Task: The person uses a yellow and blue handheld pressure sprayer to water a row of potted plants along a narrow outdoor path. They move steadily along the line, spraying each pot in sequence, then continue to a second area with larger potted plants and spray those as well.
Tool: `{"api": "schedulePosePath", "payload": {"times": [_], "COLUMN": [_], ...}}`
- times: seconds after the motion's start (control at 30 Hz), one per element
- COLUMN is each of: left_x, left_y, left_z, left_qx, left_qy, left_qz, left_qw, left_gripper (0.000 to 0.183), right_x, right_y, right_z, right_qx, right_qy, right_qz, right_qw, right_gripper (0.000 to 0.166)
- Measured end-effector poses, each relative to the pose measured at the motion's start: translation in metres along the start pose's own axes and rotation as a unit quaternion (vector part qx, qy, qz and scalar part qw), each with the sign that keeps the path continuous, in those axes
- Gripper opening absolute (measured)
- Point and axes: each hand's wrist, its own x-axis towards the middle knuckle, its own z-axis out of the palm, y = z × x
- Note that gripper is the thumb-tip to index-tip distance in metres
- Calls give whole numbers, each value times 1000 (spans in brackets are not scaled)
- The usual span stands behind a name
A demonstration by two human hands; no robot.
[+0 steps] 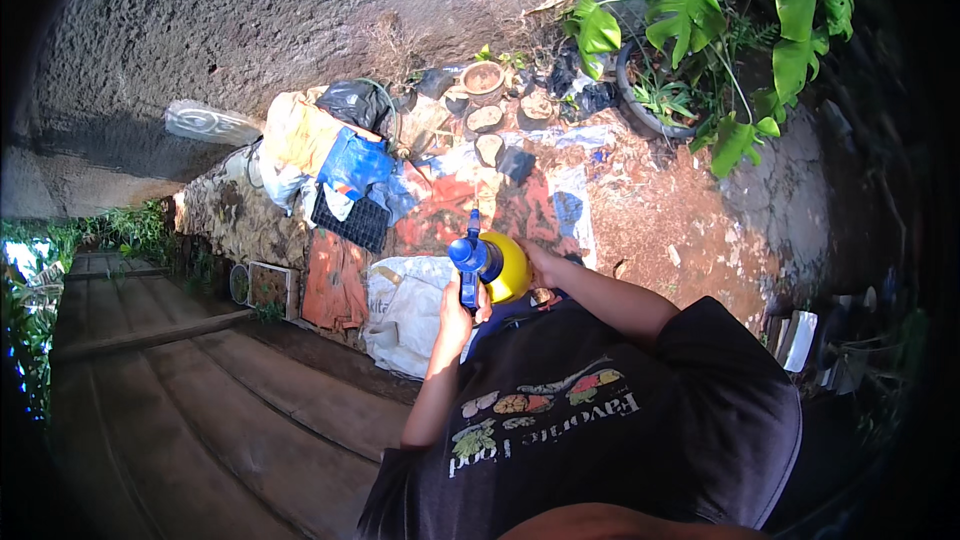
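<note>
A pump pressure sprayer with a yellow tank and blue head is held in front of my dark printed T-shirt. Its blue nozzle points away from me, over the ground. My left hand is wrapped around the blue handle under the pump knob. On the other side, my right hand cups the tank, its fingers partly hidden behind it. Beyond the nozzle stand a round clay-coloured pot and several small soil-filled plant bags.
A rough wall runs along the back. A large pot holds broad-leaved plants at right. Sacks, a black plastic tray and a white sack lie at left, above a corrugated roof. Worn sheeting covers some ground.
</note>
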Motion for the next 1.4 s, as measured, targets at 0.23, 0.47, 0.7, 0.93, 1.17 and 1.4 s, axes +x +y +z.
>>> {"api": "schedulePosePath", "payload": {"times": [0.23, 0.47, 0.7, 0.93, 1.17, 1.4], "left_x": [0, -4, -18, -39, -62, -89], "left_y": [33, 38, 62, 81, 106, 98], "left_z": [-14, -55, -104, -143, -177, -203], "left_qx": [206, 143, 119, 75, 2, -8], "left_qy": [-107, -189, -212, -225, -307, -223], "left_qz": [31, -10, -5, 18, 32, 96], "left_qw": [972, 971, 970, 971, 951, 970], "left_gripper": [69, 73, 72, 66, 58, 63], "right_x": [13, -6, 0, 10, 24, 26], "right_y": [15, 25, 48, 66, 69, 66], "right_z": [2, 37, 82, 128, 159, 204], "right_qx": [63, 72, 104, 84, 47, 15], "right_qy": [-38, 20, 57, 44, 84, 52], "right_qz": [-45, -135, -175, -226, -209, -207], "right_qw": [996, 988, 977, 970, 973, 977], "right_gripper": [69, 60, 61, 63, 58, 61]}}
